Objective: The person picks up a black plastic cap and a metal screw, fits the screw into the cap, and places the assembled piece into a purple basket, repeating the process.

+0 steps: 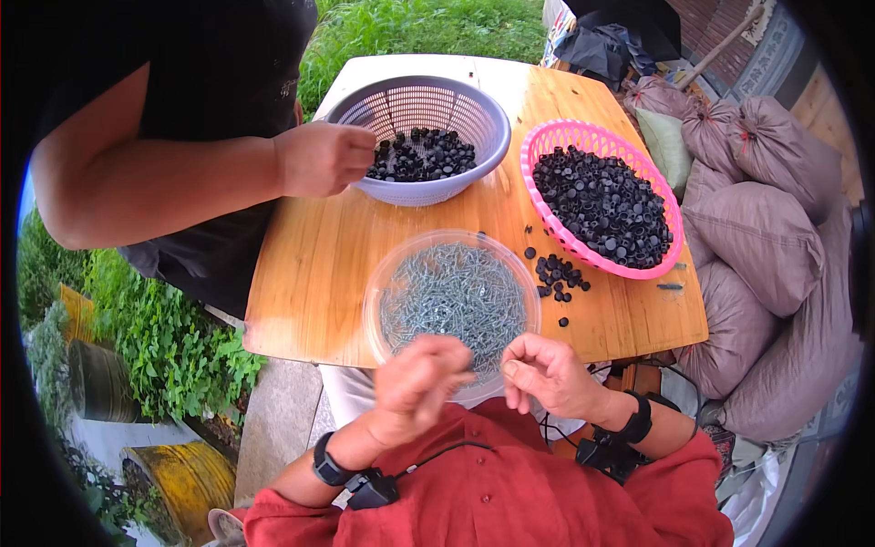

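Wooden table (319,273), hands (415,383) over screws (453,296) (clear bowl (383,273))

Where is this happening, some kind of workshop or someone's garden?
Most likely an outdoor yard used for hand piecework: a wooden table stands beside grass, with stuffed sacks piled alongside and baskets of small black caps and a bowl of screws on it.

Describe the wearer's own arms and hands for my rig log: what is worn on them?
Both arms wear red sleeves pushed up the forearms. The left hand and right hand are bare. Each wrist carries a black band with a small black device, and a thin black cable runs from the left one across the red shirt.
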Tool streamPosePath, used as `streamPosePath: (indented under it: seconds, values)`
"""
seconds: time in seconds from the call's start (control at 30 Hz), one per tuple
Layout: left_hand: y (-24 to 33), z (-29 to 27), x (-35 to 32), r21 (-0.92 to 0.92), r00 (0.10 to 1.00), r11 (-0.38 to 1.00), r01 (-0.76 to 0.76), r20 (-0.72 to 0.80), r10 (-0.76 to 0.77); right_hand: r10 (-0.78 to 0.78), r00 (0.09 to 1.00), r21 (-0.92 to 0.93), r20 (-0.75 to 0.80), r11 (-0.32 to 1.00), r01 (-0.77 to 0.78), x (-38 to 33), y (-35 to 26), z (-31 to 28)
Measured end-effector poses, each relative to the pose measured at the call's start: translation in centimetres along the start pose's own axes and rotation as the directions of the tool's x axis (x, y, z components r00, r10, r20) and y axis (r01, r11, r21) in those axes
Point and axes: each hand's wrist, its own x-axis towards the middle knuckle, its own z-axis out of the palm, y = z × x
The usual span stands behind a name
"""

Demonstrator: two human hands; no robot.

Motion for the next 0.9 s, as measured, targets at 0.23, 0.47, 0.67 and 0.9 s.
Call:
streamPosePath:
  seconds: [0.23, 0.47, 0.67, 0.9]
  values:
    - [0.0, -0.1, 0.7, 0.078, 0.996, 0.996, 0.045, 0.079, -0.052, -0.204, 0.976, 0.075, -0.075, 0.975, 0.210, 1.5, 0.4, 1.8]
    - [-0.1, -0.5, 0.4, 0.063, 0.988, 0.993, 0.102, 0.107, -0.109, -0.012, 0.998, 0.189, -0.061, 0.982, 0.023, 2.0, -0.5, 1.8]
    - [0.6, -0.4, 0.8, 0.119, 0.966, 0.991, 0.052, 0.247, -0.081, -0.001, 1.000, 0.284, 0.016, 0.959, -0.003, 2.2, -0.3, 1.3]
    - [0.9, 0.1, -0.1, 0.090, 0.938, 0.995, 0.040, 0.338, -0.069, 0.089, 0.993, 0.217, 0.083, 0.970, -0.105, 2.0, 0.2, 2.0]
